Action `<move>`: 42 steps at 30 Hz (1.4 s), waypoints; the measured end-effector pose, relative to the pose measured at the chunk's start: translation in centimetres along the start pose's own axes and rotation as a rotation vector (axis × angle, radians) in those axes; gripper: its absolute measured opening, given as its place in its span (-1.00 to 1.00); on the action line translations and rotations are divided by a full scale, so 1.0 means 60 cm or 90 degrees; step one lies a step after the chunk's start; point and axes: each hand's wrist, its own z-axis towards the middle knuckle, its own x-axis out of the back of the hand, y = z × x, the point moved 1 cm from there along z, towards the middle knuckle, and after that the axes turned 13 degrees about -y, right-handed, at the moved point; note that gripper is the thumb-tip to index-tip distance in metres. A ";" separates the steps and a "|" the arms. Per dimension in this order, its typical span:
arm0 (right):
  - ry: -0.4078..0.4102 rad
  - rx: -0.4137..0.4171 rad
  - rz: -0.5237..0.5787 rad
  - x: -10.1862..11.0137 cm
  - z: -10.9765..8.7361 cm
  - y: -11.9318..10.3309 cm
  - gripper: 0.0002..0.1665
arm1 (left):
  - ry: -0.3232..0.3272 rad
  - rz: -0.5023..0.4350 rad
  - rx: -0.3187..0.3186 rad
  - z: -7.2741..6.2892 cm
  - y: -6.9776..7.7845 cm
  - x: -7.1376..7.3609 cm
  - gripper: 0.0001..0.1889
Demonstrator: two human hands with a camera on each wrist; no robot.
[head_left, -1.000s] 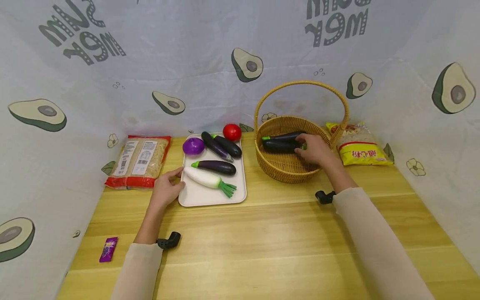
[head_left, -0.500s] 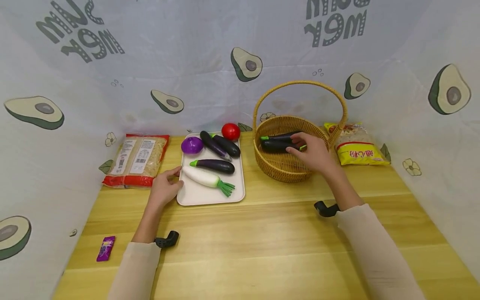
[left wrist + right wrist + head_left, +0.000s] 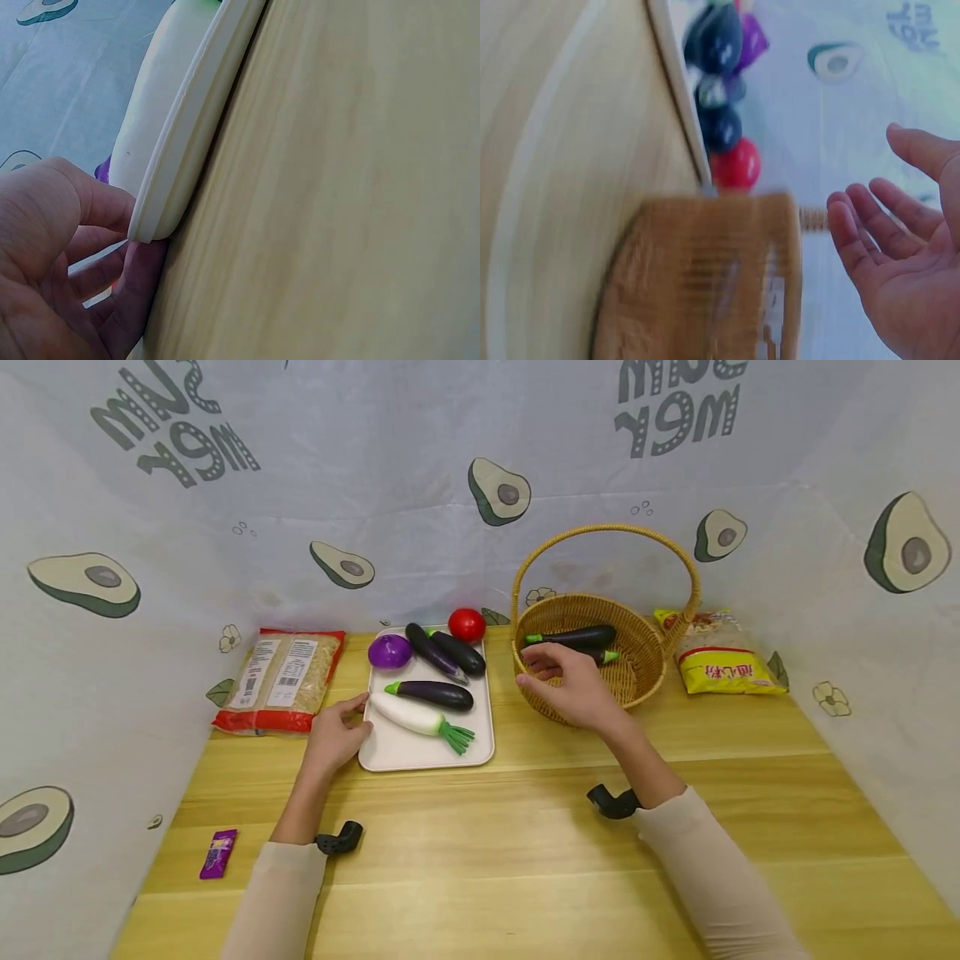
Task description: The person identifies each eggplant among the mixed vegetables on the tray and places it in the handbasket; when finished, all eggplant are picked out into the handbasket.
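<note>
Landmark: one white tray (image 3: 386, 757). At its left edge we list the left hand (image 3: 337, 733), thumb and finger grasping the rim. On it we count one white radish (image 3: 408, 714) towards the near side; three purple eggplants (image 3: 438, 697), one behind the radish and two farther back; and one purple onion (image 3: 389, 652), far left. One tomato (image 3: 467, 625) stands at the far right corner, on the tray or just beyond it; we cannot tell which.

To the tray's right: one wicker basket (image 3: 641, 647), with two dark eggplants (image 3: 583, 636) inside, the nearer one partly hidden. Between that basket's left side and the tray's right edge, overlapping the basket's rim in the head view, we enter the right hand (image 3: 573, 685), fingers loosely bent, nothing held.

Step in hand: we judge it a free interval between grasps, the tray steadied by its edge. Next move: another pick from the tray would call for fingers spread over one piece, clear of its neighbours, with the tray kept firm.
</note>
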 end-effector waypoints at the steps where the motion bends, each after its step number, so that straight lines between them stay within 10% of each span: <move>1: -0.003 0.005 0.005 -0.009 0.004 -0.005 -0.46 | 0.000 0.001 0.000 0.000 0.000 0.000 -0.40; 16: -0.100 -0.002 0.068 -0.110 0.055 -0.018 -0.40 | -0.001 -0.001 0.003 0.000 0.006 -0.003 -0.40; 42: -0.077 -0.045 0.038 -0.156 0.096 0.017 -0.43 | 0.001 -0.001 0.015 -0.003 0.002 0.001 -0.40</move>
